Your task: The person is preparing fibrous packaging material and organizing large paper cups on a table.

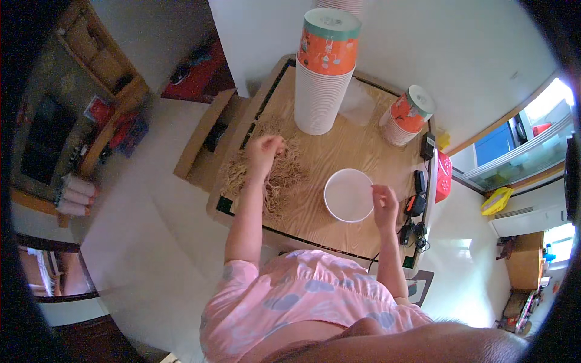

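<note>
My right hand (385, 204) pinches the right rim of a white paper tub (349, 196), which stands upright with its mouth facing up near the table's front edge. No contents show inside it. Over on the left, my left hand (266, 152) is above a loose heap of tan strands (279, 181), thin and tangled like string. Its fingers are curled together, and whatever lies between them is too small to tell. Behind the tub rises a tall stack of upside-down paper tubs (324, 91), the top one orange and green.
The wooden table (324, 160) has a shorter stack of orange-printed tubs (408, 115) at its back right. Black adapters and cables (414, 209) run along the right edge. A cardboard box (206, 142) stands left of the table; a red stool (443, 175) is to the right.
</note>
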`<move>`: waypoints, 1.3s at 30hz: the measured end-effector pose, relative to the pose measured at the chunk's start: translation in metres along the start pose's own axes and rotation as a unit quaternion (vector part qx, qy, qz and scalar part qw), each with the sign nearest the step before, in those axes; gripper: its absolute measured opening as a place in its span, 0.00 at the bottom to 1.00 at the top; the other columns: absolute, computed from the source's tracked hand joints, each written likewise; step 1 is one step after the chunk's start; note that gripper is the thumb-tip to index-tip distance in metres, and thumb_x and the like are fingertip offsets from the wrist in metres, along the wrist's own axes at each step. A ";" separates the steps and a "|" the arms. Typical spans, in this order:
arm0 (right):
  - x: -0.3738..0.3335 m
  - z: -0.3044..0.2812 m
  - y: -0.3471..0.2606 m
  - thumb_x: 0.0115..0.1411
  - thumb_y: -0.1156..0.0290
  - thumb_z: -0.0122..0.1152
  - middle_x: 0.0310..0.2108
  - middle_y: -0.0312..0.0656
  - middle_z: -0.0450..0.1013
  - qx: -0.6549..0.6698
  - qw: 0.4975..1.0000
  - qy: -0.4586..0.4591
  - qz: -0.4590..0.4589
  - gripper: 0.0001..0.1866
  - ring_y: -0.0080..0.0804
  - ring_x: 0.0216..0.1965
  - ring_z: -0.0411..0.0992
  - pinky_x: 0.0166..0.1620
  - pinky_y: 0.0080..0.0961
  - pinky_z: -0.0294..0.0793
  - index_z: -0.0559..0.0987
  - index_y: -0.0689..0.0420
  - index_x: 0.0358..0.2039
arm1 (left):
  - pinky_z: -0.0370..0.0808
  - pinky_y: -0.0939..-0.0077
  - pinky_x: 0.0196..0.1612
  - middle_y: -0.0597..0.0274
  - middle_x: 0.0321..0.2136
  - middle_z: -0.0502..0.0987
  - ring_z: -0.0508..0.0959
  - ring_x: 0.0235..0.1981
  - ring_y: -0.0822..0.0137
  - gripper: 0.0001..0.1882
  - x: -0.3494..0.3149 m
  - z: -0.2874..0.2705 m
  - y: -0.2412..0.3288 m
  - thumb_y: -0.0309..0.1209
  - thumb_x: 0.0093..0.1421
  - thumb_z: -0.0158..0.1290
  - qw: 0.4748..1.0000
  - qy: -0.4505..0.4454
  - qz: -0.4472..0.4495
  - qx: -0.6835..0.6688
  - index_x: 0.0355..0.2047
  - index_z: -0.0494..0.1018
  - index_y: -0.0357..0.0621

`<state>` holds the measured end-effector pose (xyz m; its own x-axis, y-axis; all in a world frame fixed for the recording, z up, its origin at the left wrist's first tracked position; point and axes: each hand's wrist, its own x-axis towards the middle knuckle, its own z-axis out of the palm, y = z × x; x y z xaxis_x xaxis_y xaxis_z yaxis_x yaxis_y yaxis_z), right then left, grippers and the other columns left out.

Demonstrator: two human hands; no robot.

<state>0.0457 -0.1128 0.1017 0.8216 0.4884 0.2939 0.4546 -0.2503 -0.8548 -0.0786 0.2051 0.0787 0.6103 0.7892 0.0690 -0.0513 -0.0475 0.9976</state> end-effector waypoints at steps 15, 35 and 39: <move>-0.003 0.075 -0.046 0.55 0.69 0.52 0.29 0.33 0.69 0.422 0.822 -0.190 0.332 0.08 0.20 0.32 0.67 0.34 0.17 0.66 0.73 0.60 0.30 | 0.67 0.69 0.22 0.56 0.20 0.70 0.72 0.21 0.57 0.04 -0.134 0.081 0.065 0.26 0.48 0.52 0.947 -0.112 0.188 0.234 0.23 0.69 0.39; -0.008 0.032 -0.022 0.54 0.72 0.52 0.27 0.33 0.68 0.527 0.774 -0.063 0.346 0.03 0.21 0.28 0.65 0.33 0.19 0.64 0.71 0.56 0.29 | 0.67 0.67 0.23 0.55 0.17 0.70 0.72 0.20 0.57 0.05 -0.189 0.077 -0.004 0.27 0.44 0.52 0.952 -0.238 0.060 0.180 0.18 0.70 0.38; -0.009 0.030 -0.022 0.54 0.75 0.52 0.25 0.33 0.68 0.474 0.833 -0.065 0.278 0.01 0.20 0.26 0.64 0.32 0.17 0.64 0.71 0.57 0.28 | 0.67 0.66 0.25 0.55 0.17 0.70 0.72 0.21 0.57 0.05 -0.185 0.074 -0.005 0.27 0.43 0.53 0.937 -0.270 0.057 0.212 0.16 0.70 0.38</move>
<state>0.0178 -0.0870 0.1053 0.7426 0.6185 -0.2570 -0.5110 0.2751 -0.8144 -0.1324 0.0138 0.0622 0.9374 0.3436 0.0575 0.1077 -0.4427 0.8902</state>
